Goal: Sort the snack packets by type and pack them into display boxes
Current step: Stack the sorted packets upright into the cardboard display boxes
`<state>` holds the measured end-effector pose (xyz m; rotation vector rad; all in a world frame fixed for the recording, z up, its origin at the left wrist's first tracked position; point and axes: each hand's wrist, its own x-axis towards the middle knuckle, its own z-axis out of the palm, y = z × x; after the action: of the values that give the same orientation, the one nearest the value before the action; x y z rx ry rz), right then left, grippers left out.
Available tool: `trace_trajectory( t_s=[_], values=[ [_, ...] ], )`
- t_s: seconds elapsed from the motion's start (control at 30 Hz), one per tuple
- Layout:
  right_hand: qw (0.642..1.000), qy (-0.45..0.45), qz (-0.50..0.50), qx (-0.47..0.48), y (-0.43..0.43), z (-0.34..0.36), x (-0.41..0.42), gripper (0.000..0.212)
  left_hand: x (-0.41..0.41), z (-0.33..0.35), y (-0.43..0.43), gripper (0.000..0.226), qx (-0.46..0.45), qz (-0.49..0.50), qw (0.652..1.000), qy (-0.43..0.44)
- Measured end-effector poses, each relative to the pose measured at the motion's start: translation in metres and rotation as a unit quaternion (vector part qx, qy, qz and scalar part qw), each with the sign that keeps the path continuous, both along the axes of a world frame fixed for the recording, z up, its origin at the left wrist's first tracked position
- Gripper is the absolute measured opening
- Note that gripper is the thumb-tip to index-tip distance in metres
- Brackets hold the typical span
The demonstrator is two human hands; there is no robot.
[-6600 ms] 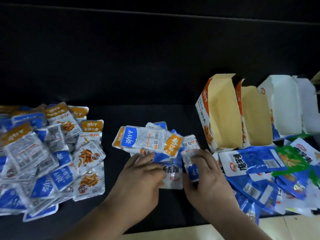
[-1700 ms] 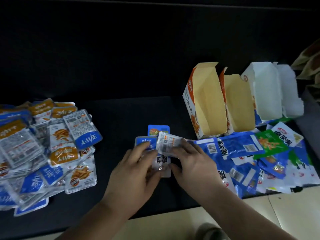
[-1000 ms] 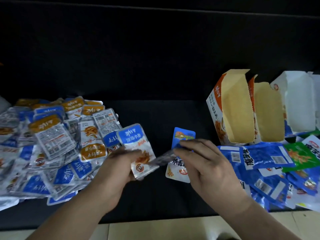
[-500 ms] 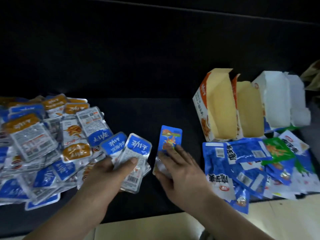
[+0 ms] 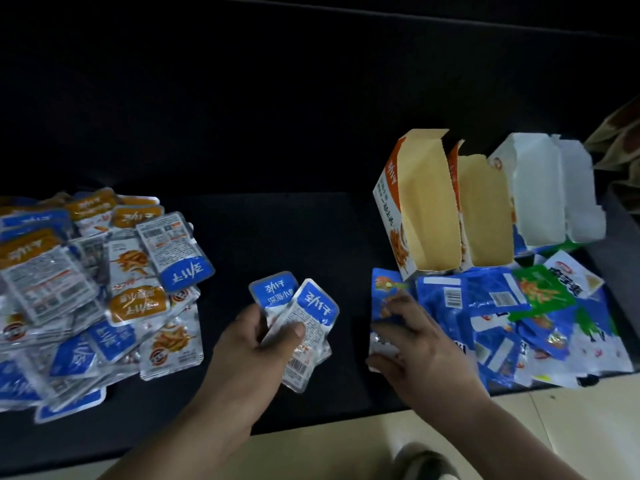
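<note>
Left hand (image 5: 254,344) grips two fanned blue-top packets (image 5: 306,306) over counter (image 5: 277,230) middle, near front edge | right hand (image 5: 415,344) grasps blue packet (image 5: 382,289) at left edge of right pile (image 5: 519,317) | boxes (image 5: 426,202) upright behind it | left pile (image 5: 86,289) at left edge

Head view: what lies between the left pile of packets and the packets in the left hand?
Nothing but bare black tabletop, as the head view shows.
</note>
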<state>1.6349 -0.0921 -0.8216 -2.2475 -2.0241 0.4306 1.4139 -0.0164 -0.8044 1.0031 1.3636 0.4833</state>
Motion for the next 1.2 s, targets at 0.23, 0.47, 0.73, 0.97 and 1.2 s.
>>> trace_trajectory(
  t_s=[0.23,0.47,0.73,0.97,1.2],
  values=[
    [0.992,0.08,-0.077,0.067,0.006,0.011,-0.022,0.038,0.001,0.003,0.004,0.01,0.015,0.045,0.999,-0.017],
    [0.761,0.595,-0.259,-0.003,0.054,0.035,-0.085,0.012,-0.015,0.018,0.004,0.015,0.032,0.034,0.995,-0.088],
    [0.791,0.527,-0.306,0.054,0.078,0.031,-0.103,0.015,-0.063,0.01,0.025,0.017,0.033,0.121,0.991,-0.053],
    [0.838,0.512,-0.182,0.041,0.073,0.029,-0.133,0.013,-0.065,0.01,0.02,0.021,0.016,0.081,0.989,-0.119],
    [0.817,0.546,-0.185,0.015,0.068,0.023,-0.119,0.029,-0.069,0.005,0.018,0.024,-0.041,0.063,0.98,-0.186]
  ],
)
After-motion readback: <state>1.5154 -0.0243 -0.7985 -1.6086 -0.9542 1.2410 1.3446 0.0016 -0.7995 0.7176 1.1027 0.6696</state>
